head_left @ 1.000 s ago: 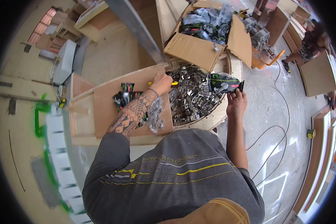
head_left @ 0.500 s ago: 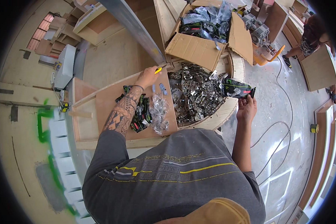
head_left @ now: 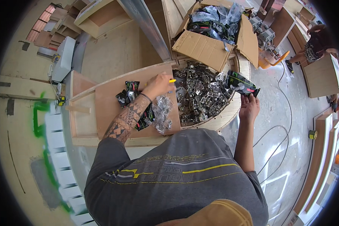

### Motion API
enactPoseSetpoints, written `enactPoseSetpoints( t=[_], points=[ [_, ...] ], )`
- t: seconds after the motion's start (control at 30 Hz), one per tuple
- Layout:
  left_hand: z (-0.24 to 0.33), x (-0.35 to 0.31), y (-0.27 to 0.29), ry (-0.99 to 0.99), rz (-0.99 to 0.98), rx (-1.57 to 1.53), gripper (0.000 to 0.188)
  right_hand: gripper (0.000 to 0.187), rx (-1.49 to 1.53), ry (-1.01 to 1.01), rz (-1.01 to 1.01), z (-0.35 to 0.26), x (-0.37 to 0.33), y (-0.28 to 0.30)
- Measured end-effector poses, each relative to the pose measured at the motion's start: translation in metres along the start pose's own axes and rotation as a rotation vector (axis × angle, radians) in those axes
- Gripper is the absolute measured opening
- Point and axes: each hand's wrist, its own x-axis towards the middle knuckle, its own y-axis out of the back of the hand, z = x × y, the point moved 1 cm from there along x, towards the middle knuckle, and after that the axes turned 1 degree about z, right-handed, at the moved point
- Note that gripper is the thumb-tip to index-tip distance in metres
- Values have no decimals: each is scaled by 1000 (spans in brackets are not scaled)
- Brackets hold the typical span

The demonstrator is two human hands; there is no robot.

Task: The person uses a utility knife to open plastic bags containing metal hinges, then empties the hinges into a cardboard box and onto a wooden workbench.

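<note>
**Packet gripped in the right hand, yellow tool in the left, metal pile between them**

The glossy black plastic packet with green and red printing (head_left: 244, 84) is off the desk, held up at the right-hand edge of the work. The right hand (head_left: 248, 110) is closed on it, thumb and fingers pinching the lower edge near its right end. From that grip the packet's long axis slants up and to the left, so its free end points toward the heap of shiny metal hinge-like fittings (head_left: 201, 92).

The left hand (head_left: 160, 83) is closed around a slim yellow tool (head_left: 172, 80), whose visible end juts rightward past the fingers. Its working tip is too small to make out. From this hand the packet lies to the right, roughly level in the view, and well apart, with the heap between. The right hand is plainly the nearer one, being in contact.

Below the left hand, crumpled clear plastic wrappers (head_left: 162, 115) lie on the brown wooden desk (head_left: 111, 96), beside more black packets (head_left: 132, 87) partly hidden by the forearm. Beyond the heap stands an open brown cardboard box (head_left: 201, 51) filled with similar packets. Whether the held packet is full cannot be told.
</note>
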Motion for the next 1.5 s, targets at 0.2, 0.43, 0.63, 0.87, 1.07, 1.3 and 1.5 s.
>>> enactPoseSetpoints(
  t=[0.2, 0.43, 0.63, 0.87, 1.07, 1.3, 1.5],
  points=[
    [-13, 1, -27, -55, 6, -160, 30, 14, 57, 177, -46, -4, 53, -47],
    [-26, 13, -46, 25, 11, -290, 25, 14, -596, 1093, -131, -5, 117, -205],
    [-6, 4, -4, 142, 184, -294, 33, 17, -1222, 1024, -963, 56, 166, -274],
    [20, -3, 47, 106, 438, -410, 43, 67, -1964, 524, -1112, 127, 239, -298],
    [28, 27, 55, 41, 565, -647, 37, 51, -2038, 836, -1363, 128, 206, -322],
    [67, 186, 101, 40, 739, -648, 29, 28, -1729, 1083, -924, 46, 147, -289],
    [30, 246, 67, 62, 641, -468, 29, 6, -1471, 989, -1000, 91, 14, -221]
  ],
)
